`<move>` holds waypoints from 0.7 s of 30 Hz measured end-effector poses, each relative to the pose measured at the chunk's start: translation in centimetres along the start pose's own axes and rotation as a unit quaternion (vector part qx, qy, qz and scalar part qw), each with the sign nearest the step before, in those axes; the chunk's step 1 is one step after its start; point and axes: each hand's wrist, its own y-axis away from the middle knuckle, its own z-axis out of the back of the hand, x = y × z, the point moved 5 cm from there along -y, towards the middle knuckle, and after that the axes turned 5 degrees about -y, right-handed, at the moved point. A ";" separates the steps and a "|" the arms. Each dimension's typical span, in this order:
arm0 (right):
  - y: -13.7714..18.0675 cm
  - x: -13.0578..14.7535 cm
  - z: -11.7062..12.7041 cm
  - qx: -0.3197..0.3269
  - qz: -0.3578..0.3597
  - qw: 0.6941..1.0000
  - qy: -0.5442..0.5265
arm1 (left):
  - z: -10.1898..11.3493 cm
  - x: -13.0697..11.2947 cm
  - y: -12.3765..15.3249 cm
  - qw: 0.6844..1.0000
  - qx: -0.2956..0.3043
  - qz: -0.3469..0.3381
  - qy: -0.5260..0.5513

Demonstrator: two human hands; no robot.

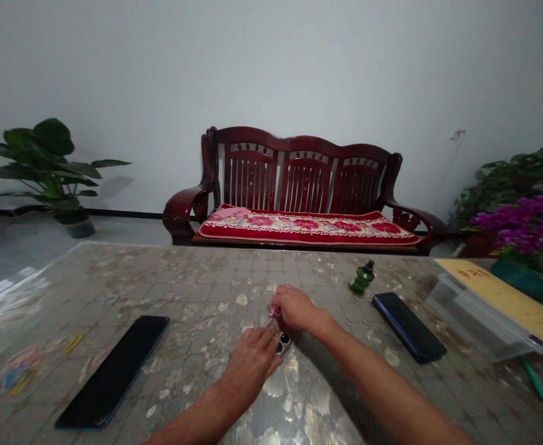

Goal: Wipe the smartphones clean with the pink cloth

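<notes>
Near the middle of the table, my left hand (252,353) is closed over a phone (284,339) lying with its back up. Large round camera lenses show beside my fingers; the rest of the phone is mostly covered. Just beyond it, my right hand (294,308) is bent down at the phone's far end, its fingers pinching a small pink, crumpled cloth-like piece (275,311). Most of that piece is hidden by the fingers, so I cannot tell its exact kind.
A dark tablet-like phone (114,371) lies at left, near coloured rubber bands (21,377). To the right are a green spray bottle (362,278), another phone (409,326) and a clear plastic box (478,321). Behind the table stands a wooden bench (303,148).
</notes>
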 end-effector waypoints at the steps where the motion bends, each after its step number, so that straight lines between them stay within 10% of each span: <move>1: 0.1 0.9 -0.3 0.008 0.029 1.000 0.009 | 0.0 0.0 0.0 1.000 0.001 0.002 0.002; 11: 2.2 -3.9 1.5 -0.071 -0.099 0.993 0.010 | -0.1 0.0 0.1 1.000 0.021 0.000 0.006; 21: 4.9 -2.7 -0.4 -0.120 -0.051 0.991 -0.036 | 0.4 0.0 0.0 1.000 0.025 0.008 0.011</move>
